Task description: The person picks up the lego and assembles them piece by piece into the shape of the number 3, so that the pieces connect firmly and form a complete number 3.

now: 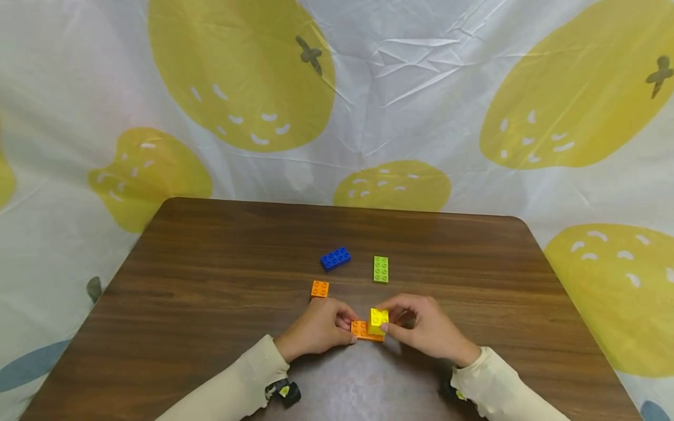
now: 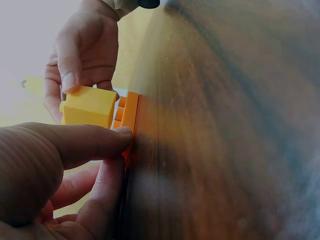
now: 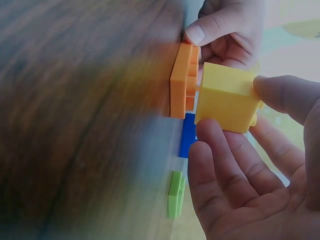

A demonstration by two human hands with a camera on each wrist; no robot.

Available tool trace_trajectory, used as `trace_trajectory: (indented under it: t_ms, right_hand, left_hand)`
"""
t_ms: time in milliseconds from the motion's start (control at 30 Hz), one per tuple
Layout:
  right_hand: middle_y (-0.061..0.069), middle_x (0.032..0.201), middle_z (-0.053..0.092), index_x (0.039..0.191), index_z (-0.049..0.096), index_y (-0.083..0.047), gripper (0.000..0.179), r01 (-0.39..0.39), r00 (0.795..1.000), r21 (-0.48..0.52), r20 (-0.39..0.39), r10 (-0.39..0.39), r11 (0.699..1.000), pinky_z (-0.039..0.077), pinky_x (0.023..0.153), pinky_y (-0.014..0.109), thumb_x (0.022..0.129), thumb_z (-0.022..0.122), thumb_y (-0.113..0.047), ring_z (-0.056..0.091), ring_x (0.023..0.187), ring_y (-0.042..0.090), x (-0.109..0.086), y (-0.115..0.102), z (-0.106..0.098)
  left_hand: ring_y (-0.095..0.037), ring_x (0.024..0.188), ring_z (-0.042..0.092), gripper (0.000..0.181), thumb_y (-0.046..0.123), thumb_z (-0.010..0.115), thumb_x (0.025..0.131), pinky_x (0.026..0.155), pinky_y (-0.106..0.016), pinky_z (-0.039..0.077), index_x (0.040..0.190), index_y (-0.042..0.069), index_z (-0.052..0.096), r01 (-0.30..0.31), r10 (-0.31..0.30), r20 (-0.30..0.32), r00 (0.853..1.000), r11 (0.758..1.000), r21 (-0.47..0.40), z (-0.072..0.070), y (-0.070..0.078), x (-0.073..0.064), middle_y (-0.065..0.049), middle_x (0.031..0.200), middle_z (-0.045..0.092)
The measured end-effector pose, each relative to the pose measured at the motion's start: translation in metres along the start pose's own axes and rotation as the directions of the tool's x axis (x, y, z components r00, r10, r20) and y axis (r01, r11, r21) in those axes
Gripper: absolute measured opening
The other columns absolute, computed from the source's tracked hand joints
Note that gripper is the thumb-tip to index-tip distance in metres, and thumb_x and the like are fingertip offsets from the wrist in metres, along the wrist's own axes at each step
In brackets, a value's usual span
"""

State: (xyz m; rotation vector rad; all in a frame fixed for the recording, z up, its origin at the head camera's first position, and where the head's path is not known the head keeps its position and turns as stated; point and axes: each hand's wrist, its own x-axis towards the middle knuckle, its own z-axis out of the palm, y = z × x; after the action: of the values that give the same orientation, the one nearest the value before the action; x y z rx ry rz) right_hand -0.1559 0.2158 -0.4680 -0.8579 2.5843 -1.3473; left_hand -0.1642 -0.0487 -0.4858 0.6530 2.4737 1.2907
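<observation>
A long flat orange brick (image 1: pixel 360 330) lies on the table, and my left hand (image 1: pixel 319 327) pinches its left end between thumb and fingers. Just above that brick's right end is a tall yellow brick (image 1: pixel 377 321), pinched by the thumb and fingers of my right hand (image 1: pixel 429 327). In the right wrist view the yellow brick (image 3: pixel 227 100) stands a little apart from the studs of the orange brick (image 3: pixel 181 82), slightly tilted. The left wrist view shows the orange brick (image 2: pixel 130 111) partly hidden behind the left hand's fingers (image 2: pixel 100 145).
Beyond the left hand sits a small square orange brick (image 1: pixel 320 289). Farther back are a blue brick (image 1: pixel 335 258) and a light green brick (image 1: pixel 381 269). The brown wooden table (image 1: pixel 237 245) ends at a hanging cloth (image 1: pixel 368 128) printed with yellow fruit.
</observation>
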Motion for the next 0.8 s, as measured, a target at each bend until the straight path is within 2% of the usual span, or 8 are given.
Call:
trace_trajectory:
  t_ms: [367,533,800]
  right_hand:
    - [-0.004,0.097,0.077,0.118,0.077,-0.018,0.028,0.009,1.000,-0.024,0.022,-0.008,1.000,0.064,0.077,0.032,0.091,0.084,-0.016,0.071,0.084,0.008,-0.0040,0.0012,0.0010]
    - [-0.003,0.097,0.077,0.117,0.077,-0.018,0.027,0.023,0.999,-0.021,0.024,-0.023,1.000,0.063,0.075,0.032,0.091,0.084,-0.017,0.071,0.083,0.009,-0.0052,0.0002,0.0012]
    - [-0.003,0.100,0.078,0.116,0.078,-0.018,0.023,0.006,1.000,-0.026,0.015,-0.006,1.000,0.063,0.075,0.029,0.094,0.082,-0.020,0.072,0.084,0.009,-0.0048,0.0002,0.0009]
  left_hand:
    - [-0.003,0.075,0.064,0.027,0.011,0.092,0.078,0.070,-0.019,0.056,0.102,0.006,0.080,0.014,-0.014,0.005,1.000,1.000,-0.004,0.0019,-0.0008,0.0001,0.002,0.084,0.074]
    - [-0.002,0.074,0.064,0.027,0.011,0.092,0.078,0.070,-0.019,0.057,0.101,0.005,0.080,0.018,-0.018,0.005,1.000,1.000,-0.004,0.0015,-0.0004,0.0000,0.003,0.084,0.074]
    - [-0.003,0.075,0.065,0.028,0.012,0.093,0.077,0.070,-0.019,0.057,0.101,0.005,0.079,0.017,-0.017,0.010,1.000,1.000,-0.008,-0.0004,0.0000,0.0009,0.002,0.085,0.075]
